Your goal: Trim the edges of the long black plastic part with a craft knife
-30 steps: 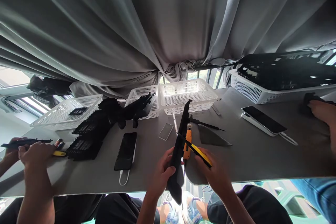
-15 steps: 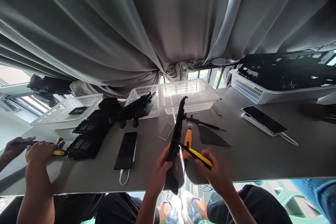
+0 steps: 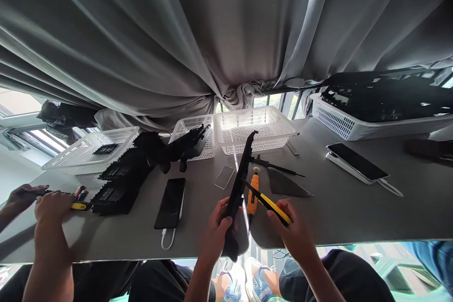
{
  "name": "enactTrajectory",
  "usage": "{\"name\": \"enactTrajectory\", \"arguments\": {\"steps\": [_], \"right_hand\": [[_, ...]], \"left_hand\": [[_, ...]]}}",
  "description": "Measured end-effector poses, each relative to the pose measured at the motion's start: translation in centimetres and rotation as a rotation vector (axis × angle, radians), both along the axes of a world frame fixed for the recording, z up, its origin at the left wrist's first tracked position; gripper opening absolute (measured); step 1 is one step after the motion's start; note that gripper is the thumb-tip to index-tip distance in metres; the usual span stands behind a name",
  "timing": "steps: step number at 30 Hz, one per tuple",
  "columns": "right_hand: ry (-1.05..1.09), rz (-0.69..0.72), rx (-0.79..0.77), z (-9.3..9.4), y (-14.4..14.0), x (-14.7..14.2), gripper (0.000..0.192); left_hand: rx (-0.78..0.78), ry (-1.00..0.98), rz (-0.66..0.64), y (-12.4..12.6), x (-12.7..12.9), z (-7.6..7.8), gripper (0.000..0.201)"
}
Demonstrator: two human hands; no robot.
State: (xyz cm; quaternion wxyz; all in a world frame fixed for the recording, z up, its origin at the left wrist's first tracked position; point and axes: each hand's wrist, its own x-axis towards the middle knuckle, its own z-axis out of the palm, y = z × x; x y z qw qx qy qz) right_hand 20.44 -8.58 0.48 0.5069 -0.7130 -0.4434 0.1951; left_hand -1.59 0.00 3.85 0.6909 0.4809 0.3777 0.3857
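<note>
My left hand [image 3: 218, 226] is closed round the lower part of a long black plastic part [image 3: 241, 174], which stands tilted over the table's front edge. In my right hand [image 3: 292, 226] is a yellow and black utility knife [image 3: 272, 205]. Its tip meets or nearly meets the right side of the black part; I cannot tell which. Just behind the knife, an orange tool [image 3: 253, 193] with a small round white head lies on the table. A thin black tool [image 3: 279, 168] and a dark triangular piece [image 3: 287, 184] lie beyond it.
White baskets [image 3: 255, 144] line the back; the right one [image 3: 357, 127] is heaped with black parts. Black parts [image 3: 116, 193] are stacked left. Phones [image 3: 170, 203] with white cables lie on both sides. At far left, a co-worker's hands [image 3: 53, 205] hold a dark piece.
The knife and my right hand have shifted slightly right and down. The black part's upper end leans a little further right. My left hand keeps its grip.
</note>
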Motion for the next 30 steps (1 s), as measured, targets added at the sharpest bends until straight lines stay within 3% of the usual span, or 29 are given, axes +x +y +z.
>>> {"name": "enactTrajectory", "arguments": {"steps": [4, 15, 30], "right_hand": [[0.021, 0.050, 0.036, 0.4, -0.5, -0.7, 0.046], [0.009, 0.113, 0.067, 0.8, -0.6, -0.7, 0.046], [-0.031, 0.107, 0.073, 0.1, -0.8, -1.1, 0.042]], "left_hand": [[0.038, 0.005, 0.013, 0.0, 0.1, 0.0, 0.033], [0.043, -0.020, 0.019, 0.1, 0.1, -0.9, 0.047], [0.019, -0.033, 0.029, 0.0, 0.2, -0.1, 0.052]]}}
